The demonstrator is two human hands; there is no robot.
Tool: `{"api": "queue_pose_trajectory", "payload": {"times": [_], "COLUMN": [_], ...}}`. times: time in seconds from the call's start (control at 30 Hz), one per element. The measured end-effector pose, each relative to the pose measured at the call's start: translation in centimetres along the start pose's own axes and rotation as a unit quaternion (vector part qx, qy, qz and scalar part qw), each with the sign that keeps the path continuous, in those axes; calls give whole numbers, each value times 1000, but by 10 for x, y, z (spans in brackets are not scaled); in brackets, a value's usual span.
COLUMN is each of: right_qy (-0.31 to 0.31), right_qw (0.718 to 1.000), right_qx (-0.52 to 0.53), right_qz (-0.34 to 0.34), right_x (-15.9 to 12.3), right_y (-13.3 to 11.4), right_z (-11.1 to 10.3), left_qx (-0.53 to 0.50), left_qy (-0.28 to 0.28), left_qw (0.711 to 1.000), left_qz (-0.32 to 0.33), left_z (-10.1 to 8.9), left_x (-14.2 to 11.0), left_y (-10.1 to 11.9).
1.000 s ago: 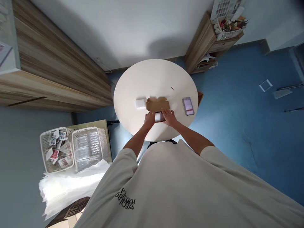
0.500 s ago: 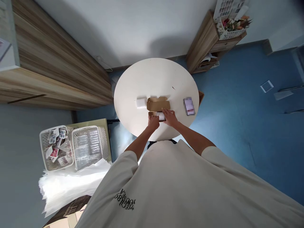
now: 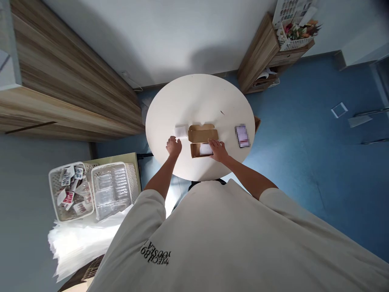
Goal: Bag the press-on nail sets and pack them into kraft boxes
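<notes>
One cardboard mailer box (image 3: 195,152): open on the near half of the round white table (image 3: 197,95), its single lid (image 3: 203,135) folded back on the far side.
Box contents: one white packet (image 3: 206,149) visible, in the right part of the tray; left part shows bare brown card. Whatever lies under the right hand is hidden.
Right hand (image 3: 218,150): at the box's right end, fingers laid over the rim, close together; no firm pinch made out.
Left hand (image 3: 174,146): off the box, just beside the near edge of a white stack (image 3: 181,132); fingers bent, slightly apart. Contact with the stack: cannot tell.
Just changed: half a second ago the left hand was at the box's near edge; now it is out to the left, and the tray's left end is uncovered. Right hand keeps its place.
Reading: the packet seems settled for the moment, the right hand alone steadying the box, the left free.
White stack count: one, just left of the lid; number of pieces inside it unclear.
Phone (image 3: 242,136): one, screen blurred, right of the box, apart from it.
Dark sliver (image 3: 222,112): one, beyond the box.
White baskets: three; two at left, one of small packets (image 3: 66,166), one of clear plastic cases (image 3: 132,178); third, of flowers (image 3: 299,44), on the wooden cabinet (image 3: 257,52).
</notes>
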State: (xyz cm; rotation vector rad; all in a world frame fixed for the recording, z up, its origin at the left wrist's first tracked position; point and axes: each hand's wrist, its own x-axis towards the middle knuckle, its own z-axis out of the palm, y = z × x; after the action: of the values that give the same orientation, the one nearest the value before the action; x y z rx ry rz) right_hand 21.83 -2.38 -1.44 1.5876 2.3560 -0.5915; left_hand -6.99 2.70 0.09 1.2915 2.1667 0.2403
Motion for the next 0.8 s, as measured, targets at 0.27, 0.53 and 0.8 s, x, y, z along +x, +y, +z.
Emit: {"api": "queue_pose_trajectory", "payload": {"times": [0.27,0.53,0.8], "right_qy": [-8,-9,-11], "right_qw": [1000,1000,1000], "right_qx": [-16,-11,-8], "right_qz": [11,14,11], "right_x": [0,-1,-2], "right_y": [-3,-2,-2], "right_z": [0,0,-1], "left_qx": [-74,-109,-223], "left_qy": [-40,-45,7], "left_qw": [986,984,971], "left_qz": [-143,-131,-92], "left_z": [12,27,21], "left_x": [55,64,54], "left_y": [-2,1,-3]}}
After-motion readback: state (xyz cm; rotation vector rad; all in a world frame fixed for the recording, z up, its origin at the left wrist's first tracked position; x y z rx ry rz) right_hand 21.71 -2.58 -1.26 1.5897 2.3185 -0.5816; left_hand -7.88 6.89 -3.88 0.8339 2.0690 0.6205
